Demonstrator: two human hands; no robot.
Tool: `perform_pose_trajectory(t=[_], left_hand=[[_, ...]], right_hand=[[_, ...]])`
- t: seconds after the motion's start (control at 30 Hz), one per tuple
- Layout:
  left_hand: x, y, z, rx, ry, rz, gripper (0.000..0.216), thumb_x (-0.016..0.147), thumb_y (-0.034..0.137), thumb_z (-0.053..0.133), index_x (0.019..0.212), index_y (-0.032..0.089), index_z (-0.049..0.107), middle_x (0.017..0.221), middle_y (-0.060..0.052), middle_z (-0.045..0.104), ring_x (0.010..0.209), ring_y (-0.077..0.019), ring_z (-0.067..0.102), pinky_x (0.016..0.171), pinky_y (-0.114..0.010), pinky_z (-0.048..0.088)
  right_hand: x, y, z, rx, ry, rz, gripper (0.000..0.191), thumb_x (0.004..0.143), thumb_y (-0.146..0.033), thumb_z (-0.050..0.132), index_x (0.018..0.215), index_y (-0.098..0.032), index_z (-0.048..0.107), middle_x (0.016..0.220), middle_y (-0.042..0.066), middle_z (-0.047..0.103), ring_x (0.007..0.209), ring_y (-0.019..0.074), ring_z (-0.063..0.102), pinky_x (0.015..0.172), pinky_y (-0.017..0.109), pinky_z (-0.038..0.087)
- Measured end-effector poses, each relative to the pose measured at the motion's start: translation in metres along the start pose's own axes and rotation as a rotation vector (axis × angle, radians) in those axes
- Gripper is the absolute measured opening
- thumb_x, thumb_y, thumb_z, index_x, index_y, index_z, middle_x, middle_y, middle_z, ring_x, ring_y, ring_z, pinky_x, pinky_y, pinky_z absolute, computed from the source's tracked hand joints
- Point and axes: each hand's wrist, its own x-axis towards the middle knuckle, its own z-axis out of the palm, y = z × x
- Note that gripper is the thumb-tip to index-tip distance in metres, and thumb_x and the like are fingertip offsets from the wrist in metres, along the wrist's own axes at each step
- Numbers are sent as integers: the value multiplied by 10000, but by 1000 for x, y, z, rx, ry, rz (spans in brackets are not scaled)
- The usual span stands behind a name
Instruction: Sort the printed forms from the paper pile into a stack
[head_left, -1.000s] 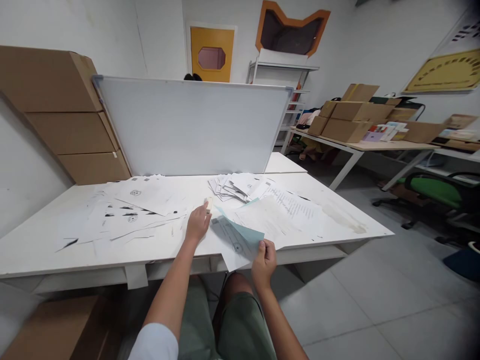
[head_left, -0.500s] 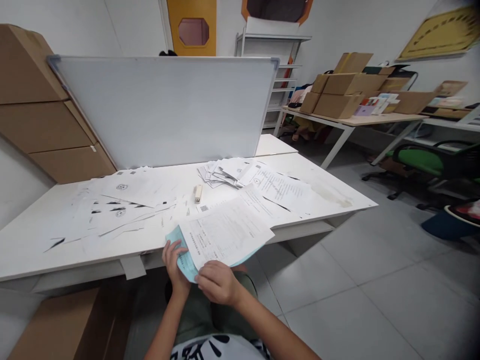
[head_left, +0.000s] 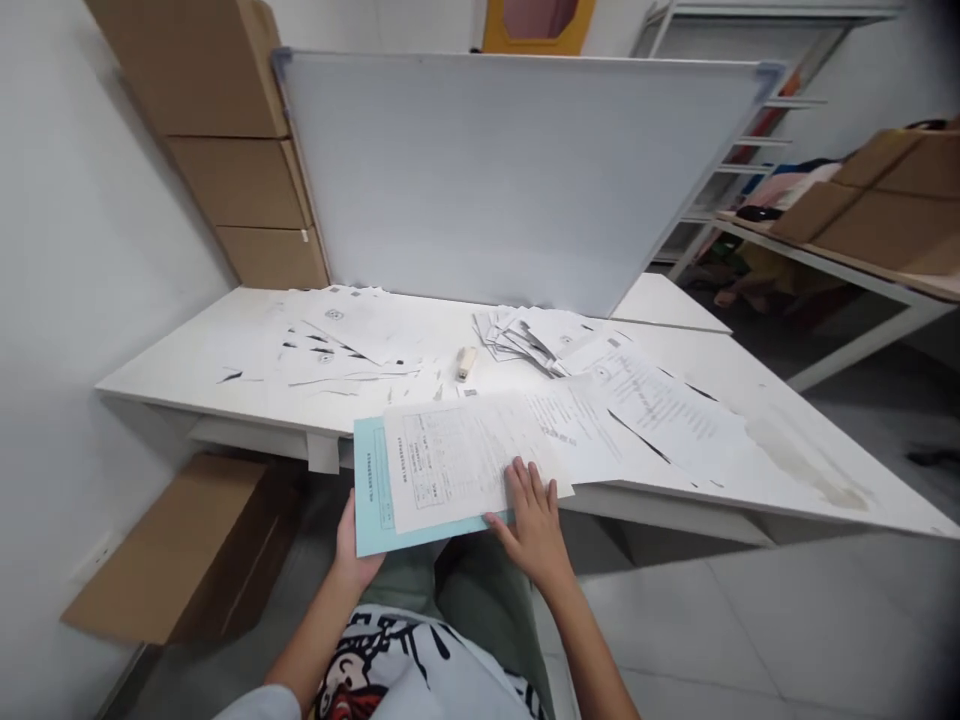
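Note:
At the table's front edge, my left hand [head_left: 355, 550] holds a light-blue sheet [head_left: 369, 480] by its lower left corner, thumb at the edge and the other fingers hidden underneath. On the blue sheet rests a white printed sheet [head_left: 442, 470] with a table of small text, set off to the right so a blue strip shows. My right hand [head_left: 534, 520] lies flat on the white sheet's lower right part, fingers spread and gripping nothing. Just beyond the sheets, a small cream block-like object [head_left: 466, 363], perhaps a stapler, sits on the white table [head_left: 187, 360].
Loose stamped papers [head_left: 337, 345] spread over the left side. A messy paper pile [head_left: 517, 335] and printed sheets [head_left: 652, 390] lie to the right. Behind them stands a whiteboard [head_left: 510, 180], beside stacked cardboard boxes [head_left: 240, 180]. An open carton [head_left: 172, 550] is on the floor.
The view has swung left and down. My right hand has let go of the blue sheet's near edge and moved right, flat onto the white sheet. The sheets now lie flatter and straighter.

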Motion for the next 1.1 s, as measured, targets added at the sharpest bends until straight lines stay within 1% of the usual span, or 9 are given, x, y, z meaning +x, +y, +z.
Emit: perform_pose_trajectory(t=[0.07, 0.17, 0.27, 0.43, 0.6, 0.73, 0.93, 1.03, 1.1], left_hand=[[-11, 4, -4, -83, -127, -174, 698, 871, 685, 488, 1332, 172, 596, 1198, -137, 718, 1269, -357, 575, 1063, -482, 460], [-20, 7, -5, -89, -211, -189, 644, 881, 547, 591, 1369, 127, 576, 1216, -151, 711, 1250, -343, 595, 1089, -460, 438], [-22, 6, -1, -67, -169, -121, 565, 855, 358, 684, 1333, 70, 596, 1182, -166, 722, 1190, -318, 640, 1076, -408, 452], [-15, -3, 4, -84, -90, -63, 471, 791, 301, 748, 1176, 39, 681, 1095, -186, 746, 1062, -307, 702, 978, -383, 518], [-5, -13, -6, -82, -107, -33, 419, 765, 323, 756, 1056, 25, 720, 978, -198, 764, 964, -312, 730, 882, -372, 546], [-3, -13, -14, -85, -133, -5, 445, 734, 350, 775, 1051, 42, 721, 951, -191, 767, 955, -320, 731, 873, -392, 549], [-7, -7, -9, -59, -103, -13, 457, 704, 332, 816, 1071, 75, 721, 940, -171, 771, 936, -305, 736, 889, -399, 551], [-5, -7, -7, -32, -48, -31, 457, 697, 330, 834, 1057, 72, 721, 903, -165, 773, 890, -296, 743, 855, -393, 566], [-5, -6, -7, -8, -15, -28, 442, 713, 348, 830, 1032, 61, 724, 882, -167, 772, 864, -292, 745, 835, -389, 574]], right_hand=[[-1, 4, 4, -16, -29, -44, 751, 1003, -489, 407, 1604, -198, 62, 1600, 158, 315, 1498, 347, 239, 1174, 642, 200], [-3, 5, 7, -12, -48, -134, 761, 1003, -504, 404, 1605, -198, 55, 1589, 152, 341, 1497, 338, 245, 1184, 627, 182], [-4, 3, 9, -2, -84, -247, 751, 1005, -508, 400, 1605, -196, 73, 1583, 155, 352, 1492, 334, 262, 1182, 617, 193], [-3, 8, 16, -44, -68, -414, 756, 996, -512, 411, 1600, -158, 125, 1561, 175, 383, 1460, 345, 328, 1172, 595, 226], [0, 26, 12, -41, 50, -594, 554, 1004, -276, 398, 1550, -207, 327, 1411, 118, 584, 1353, 291, 494, 1201, 526, 208], [5, 31, 2, 48, 118, -690, 432, 969, -148, 375, 1349, -220, 567, 1247, 78, 697, 1223, 248, 603, 1203, 472, 240], [6, 14, -8, 94, 162, -710, 265, 945, -91, 415, 1075, -172, 631, 1108, 93, 742, 1082, 249, 669, 1118, 459, 371], [3, 9, -6, 89, 134, -688, 253, 948, -105, 436, 1107, -180, 617, 1125, 84, 738, 1096, 249, 665, 1113, 469, 376], [0, 8, -5, 70, 97, -654, 317, 953, -152, 435, 1233, -172, 584, 1198, 100, 712, 1148, 268, 643, 1126, 491, 357]])
